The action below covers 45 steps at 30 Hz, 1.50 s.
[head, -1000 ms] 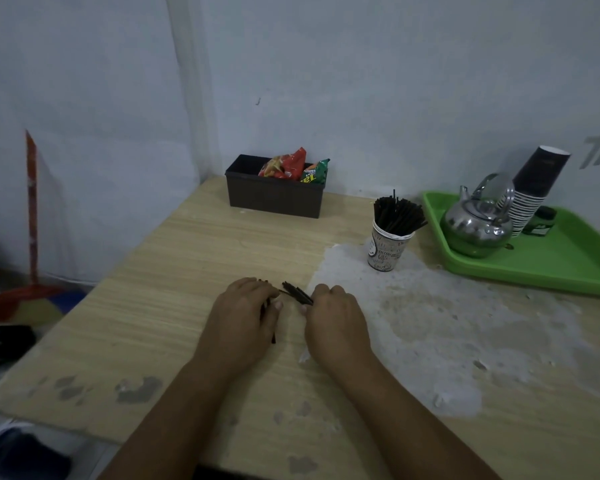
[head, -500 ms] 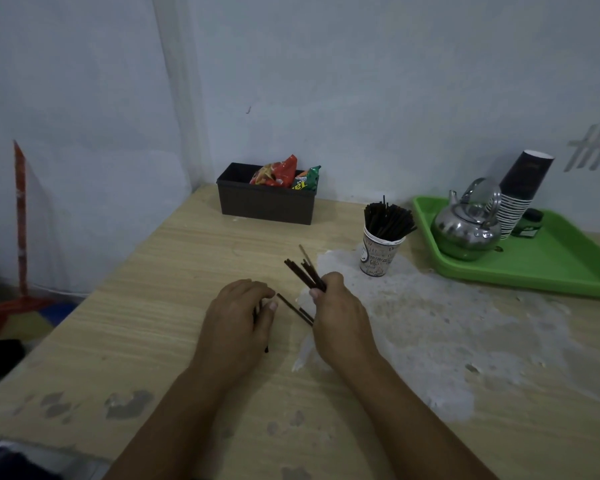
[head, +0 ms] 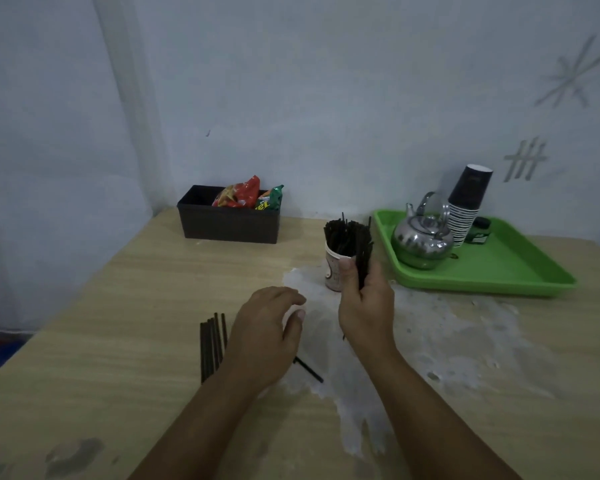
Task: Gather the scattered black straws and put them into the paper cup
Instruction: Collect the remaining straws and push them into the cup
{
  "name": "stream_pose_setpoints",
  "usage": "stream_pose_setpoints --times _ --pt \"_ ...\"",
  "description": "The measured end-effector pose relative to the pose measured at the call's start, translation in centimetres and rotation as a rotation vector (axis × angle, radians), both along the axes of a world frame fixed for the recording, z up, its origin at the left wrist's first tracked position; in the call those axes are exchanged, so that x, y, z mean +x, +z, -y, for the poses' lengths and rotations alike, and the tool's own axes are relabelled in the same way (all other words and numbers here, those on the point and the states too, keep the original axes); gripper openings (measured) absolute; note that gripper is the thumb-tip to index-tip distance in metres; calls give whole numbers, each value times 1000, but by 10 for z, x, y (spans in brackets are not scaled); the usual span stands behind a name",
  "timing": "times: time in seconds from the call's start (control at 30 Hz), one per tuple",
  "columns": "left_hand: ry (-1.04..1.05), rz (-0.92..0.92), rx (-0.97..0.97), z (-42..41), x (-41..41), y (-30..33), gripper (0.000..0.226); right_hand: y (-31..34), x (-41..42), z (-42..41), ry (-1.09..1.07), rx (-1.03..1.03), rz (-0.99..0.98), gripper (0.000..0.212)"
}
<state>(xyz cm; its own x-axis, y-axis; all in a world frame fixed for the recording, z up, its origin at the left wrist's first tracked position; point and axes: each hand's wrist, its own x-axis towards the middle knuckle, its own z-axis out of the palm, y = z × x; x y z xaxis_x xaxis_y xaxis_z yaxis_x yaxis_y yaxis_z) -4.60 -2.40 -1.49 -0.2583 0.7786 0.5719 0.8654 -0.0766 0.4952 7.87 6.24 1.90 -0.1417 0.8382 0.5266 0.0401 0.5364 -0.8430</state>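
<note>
My right hand is raised in front of the paper cup, closed around a bundle of black straws held upright, their tips level with the cup's rim. The cup stands on the wooden table and holds many black straws. My left hand hovers low over the table with its fingers curled and apart, holding nothing. Several black straws lie side by side just left of that hand. One more black straw lies slanted between my two wrists.
A black box with snack packets stands at the back by the wall. A green tray at the right carries a metal kettle and a stack of paper cups. The table edge runs along the left.
My right hand has lifted its straws off the table and carried them up and right to the cup. My left hand has let go, leaving several straws lying beside it.
</note>
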Motion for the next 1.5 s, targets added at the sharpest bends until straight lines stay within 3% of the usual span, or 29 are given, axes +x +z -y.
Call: stream_pose_setpoints --times 0.17,0.27,0.57,0.87,1.03,1.2,1.5 --pt "-9 10 -46 -22 15 -2 26 -33 15 -15 19 -188 24 19" --pt "-26 20 -74 -33 18 -8 28 -42 18 -21 21 -265 -29 14" --pt "-32 50 -16 -58 18 4 26 -27 17 -32 -13 -190 -164 10" --pt "-28 -44 22 -87 7 10 40 -49 15 -41 7 -263 -39 20" --pt "-68 -142 39 -102 -1 17 45 -33 14 -58 -95 -423 -300 46" --pt "-89 -148 23 -103 -1 13 52 2 8 -74 -105 -350 -519 39" --pt "-103 4 41 -98 2 14 55 30 -28 -110 -87 -348 -508 45"
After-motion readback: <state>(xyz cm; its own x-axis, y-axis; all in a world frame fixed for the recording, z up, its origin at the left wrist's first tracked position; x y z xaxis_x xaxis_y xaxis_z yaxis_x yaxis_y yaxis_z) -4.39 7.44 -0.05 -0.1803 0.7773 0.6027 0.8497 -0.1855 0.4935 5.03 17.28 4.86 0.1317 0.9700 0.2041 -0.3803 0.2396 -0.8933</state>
